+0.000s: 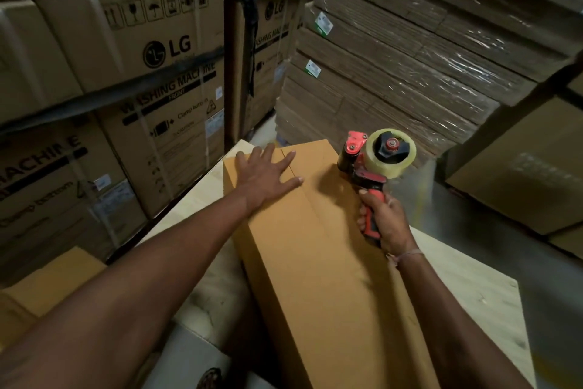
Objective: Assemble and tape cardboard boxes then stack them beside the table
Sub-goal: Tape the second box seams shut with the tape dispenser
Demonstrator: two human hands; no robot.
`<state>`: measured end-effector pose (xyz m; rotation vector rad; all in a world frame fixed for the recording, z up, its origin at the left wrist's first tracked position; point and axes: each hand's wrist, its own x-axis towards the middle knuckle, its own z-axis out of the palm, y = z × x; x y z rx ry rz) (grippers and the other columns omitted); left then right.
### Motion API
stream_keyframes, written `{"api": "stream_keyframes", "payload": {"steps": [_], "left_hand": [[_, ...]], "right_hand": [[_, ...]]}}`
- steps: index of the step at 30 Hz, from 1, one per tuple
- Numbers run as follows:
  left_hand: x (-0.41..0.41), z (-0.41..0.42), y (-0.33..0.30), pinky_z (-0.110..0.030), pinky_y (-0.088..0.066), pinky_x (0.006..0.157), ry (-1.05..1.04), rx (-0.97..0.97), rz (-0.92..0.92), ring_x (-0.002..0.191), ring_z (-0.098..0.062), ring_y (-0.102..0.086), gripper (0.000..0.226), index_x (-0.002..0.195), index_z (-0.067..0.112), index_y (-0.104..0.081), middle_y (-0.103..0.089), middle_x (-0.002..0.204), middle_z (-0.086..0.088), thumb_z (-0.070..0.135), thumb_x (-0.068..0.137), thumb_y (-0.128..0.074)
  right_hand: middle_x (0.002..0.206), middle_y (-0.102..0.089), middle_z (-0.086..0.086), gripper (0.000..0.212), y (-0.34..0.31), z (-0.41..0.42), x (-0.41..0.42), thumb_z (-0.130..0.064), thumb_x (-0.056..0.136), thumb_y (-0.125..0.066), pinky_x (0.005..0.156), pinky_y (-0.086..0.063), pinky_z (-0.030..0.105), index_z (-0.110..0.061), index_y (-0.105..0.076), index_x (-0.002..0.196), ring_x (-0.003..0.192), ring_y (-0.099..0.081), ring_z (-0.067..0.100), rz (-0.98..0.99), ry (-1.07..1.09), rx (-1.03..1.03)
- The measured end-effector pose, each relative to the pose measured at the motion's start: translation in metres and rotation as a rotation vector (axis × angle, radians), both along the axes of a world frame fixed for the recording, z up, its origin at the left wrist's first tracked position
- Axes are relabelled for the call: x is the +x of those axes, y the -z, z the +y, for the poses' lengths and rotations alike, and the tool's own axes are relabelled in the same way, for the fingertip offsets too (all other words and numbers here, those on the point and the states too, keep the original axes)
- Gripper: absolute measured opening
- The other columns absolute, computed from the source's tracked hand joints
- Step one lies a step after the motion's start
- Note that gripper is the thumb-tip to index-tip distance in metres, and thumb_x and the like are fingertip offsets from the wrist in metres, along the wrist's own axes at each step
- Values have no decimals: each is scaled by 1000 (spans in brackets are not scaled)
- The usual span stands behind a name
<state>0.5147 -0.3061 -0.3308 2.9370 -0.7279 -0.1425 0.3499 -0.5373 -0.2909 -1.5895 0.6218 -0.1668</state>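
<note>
Behind the table, large printed washing machine cartons stand stacked and strapped with pale bands, and to the right a pallet of flat corrugated sheets sits under glossy shrink wrap with small green-edged labels. On the pale wooden tabletop lies a long, smooth brown cardboard box, its top flaps closed along a centre seam. The left hand lies flat and open on the far end of the box, fingers spread, pressing the flaps down. The right hand is clenched around the red-and-black handle of a tape dispenser (loaded with a roll of clear tape), held above the box's right edge. Another brown box sits low at the left, beside the table.
</note>
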Motion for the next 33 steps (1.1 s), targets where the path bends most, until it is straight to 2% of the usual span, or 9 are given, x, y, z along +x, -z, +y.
{"api": "stream_keyframes", "payload": {"steps": [4,7,10,12,15,21,27,29,33], "left_hand": [[11,-2,-13,-58,-11,122,53,-132,129,159,-33,-6,71,160,46,-26,1,174,-8,75,97,-38],[33,-5,-20,-50,-29,118,52,-397,256,151,-31,-32,41,144,28,-61,-34,165,-9,33,104,-53],[50,-7,-27,-30,-49,71,-145,-844,539,89,-29,-68,27,107,6,-78,-73,98,-12,6,97,-53],[59,-6,-33,-24,-44,56,-257,-927,638,62,-18,-62,23,101,-1,-76,-69,76,-7,5,96,-54],[65,-8,-38,-16,-37,43,-297,-997,716,44,-7,-52,18,92,2,-73,-60,59,0,0,93,-55],[78,-4,-40,-21,-47,52,-345,-1092,830,57,-12,-60,29,73,10,-69,-67,58,0,-11,83,-52],[93,6,-41,-39,-52,99,-274,-1286,1080,89,-23,-71,27,106,0,-71,-75,95,-15,10,95,-49],[97,6,-43,-36,-53,98,-261,-1270,1121,83,-18,-73,30,105,7,-72,-76,89,-10,24,106,-48],[103,4,-45,-19,-58,66,-293,-1168,1153,73,-11,-75,19,94,7,-71,-78,82,-7,18,104,-60]], "right_hand": [[66,-53,10,10,5,25,26,-21,102,-63,37,-34,23,-14,-57,101,43,-47,19,-34,-8,-69],[64,-56,10,16,6,53,52,-34,96,-66,41,-37,25,-20,-60,97,44,-50,20,-23,-18,-182],[68,-66,6,26,13,70,76,-49,85,-64,51,-54,42,-26,-63,97,55,-63,28,-21,-21,-351],[82,-73,4,35,21,76,85,-58,81,-59,68,-60,53,-30,-65,101,73,-70,32,-29,-44,-460],[95,-74,7,35,18,84,87,-49,86,-57,77,-57,46,-24,-66,108,86,-68,31,-48,-36,-564],[94,-73,10,20,19,86,94,-27,96,-65,72,-51,40,-12,-67,108,85,-65,29,-100,16,-649],[84,-69,9,29,26,91,90,-34,91,-60,64,-38,32,-11,-64,107,74,-60,27,-172,10,-717],[83,-67,9,21,29,91,90,-28,94,-66,64,-37,31,-10,-63,105,72,-59,27,-176,20,-719],[80,-66,8,17,32,91,93,-23,94,-71,63,-36,31,-9,-62,100,70,-58,28,-172,55,-713]]}}
